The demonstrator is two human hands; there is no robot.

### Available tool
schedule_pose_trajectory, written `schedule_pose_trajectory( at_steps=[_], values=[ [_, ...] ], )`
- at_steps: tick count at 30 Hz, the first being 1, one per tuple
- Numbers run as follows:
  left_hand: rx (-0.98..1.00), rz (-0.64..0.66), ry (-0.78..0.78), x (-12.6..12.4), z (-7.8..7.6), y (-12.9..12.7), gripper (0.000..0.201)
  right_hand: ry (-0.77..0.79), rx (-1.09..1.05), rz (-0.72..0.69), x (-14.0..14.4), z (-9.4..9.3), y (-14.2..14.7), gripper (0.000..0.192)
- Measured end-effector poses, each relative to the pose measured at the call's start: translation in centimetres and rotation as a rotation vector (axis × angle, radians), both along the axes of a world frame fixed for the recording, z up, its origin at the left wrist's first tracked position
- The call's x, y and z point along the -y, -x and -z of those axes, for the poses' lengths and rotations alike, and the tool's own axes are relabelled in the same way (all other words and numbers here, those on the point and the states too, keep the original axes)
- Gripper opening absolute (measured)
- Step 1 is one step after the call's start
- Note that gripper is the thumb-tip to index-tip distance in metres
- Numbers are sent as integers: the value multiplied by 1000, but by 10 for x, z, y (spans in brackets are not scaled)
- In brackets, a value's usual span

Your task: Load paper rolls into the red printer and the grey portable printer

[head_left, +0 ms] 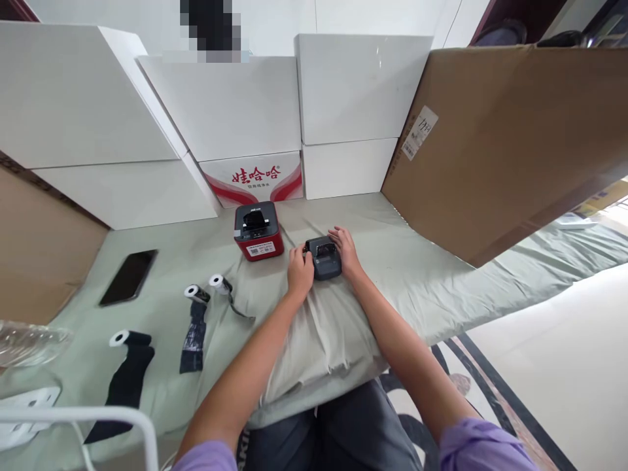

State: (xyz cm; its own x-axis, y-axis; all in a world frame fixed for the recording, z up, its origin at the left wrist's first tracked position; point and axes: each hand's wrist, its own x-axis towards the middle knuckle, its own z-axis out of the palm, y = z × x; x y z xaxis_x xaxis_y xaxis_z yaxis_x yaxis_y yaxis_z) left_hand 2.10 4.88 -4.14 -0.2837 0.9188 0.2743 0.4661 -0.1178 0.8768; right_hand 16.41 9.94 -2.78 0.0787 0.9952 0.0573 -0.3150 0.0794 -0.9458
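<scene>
I grip the small grey printer between my left hand and right hand, both closed around its sides, near the cloth's far edge, seemingly opening it, which needs a steady lift of its lid.

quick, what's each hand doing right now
Left hand: fingers curled on the left side of the grey label printer, gripping it.
Right hand: fingers on the printer's right side and top edge, holding it.

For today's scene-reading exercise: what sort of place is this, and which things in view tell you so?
Probably a storeroom or home packing corner: stacked white boxes, a big cardboard sheet, and a cloth-covered surface where both hands hold a small grey printer beside a red one.
</scene>
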Motion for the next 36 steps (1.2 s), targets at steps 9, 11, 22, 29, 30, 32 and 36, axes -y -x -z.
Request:
schedule_pose_trajectory(
  at_steps=[9, 11, 22, 29, 30, 32, 36],
  values=[
    [37, -34, -43, -1, -2, 10, 21, -19, -137, -124, 14, -3, 4, 52],
    [63, -8, -30, -1, -2, 10, 24, -22, -158, -96, 14, -2, 5, 50],
    [-173, -42, 32, 4, -8, 14, 29, 47, -151, -6, 10, 3, 8, 37],
    [-430, -59, 81, 26, -15, 13, 37, 44, -95, 19, 7, 7, 7, 34],
    [-470, -41, 96, 28, -16, 13, 40, 42, -88, 24, 7, 8, 7, 34],
    [-543, 5, 129, 31, -17, 13, 48, 36, -73, 34, 6, 9, 8, 34],
    [-662, 96, 156, 29, -18, 17, 55, 33, -50, 53, 6, 10, 9, 36]
  ],
)
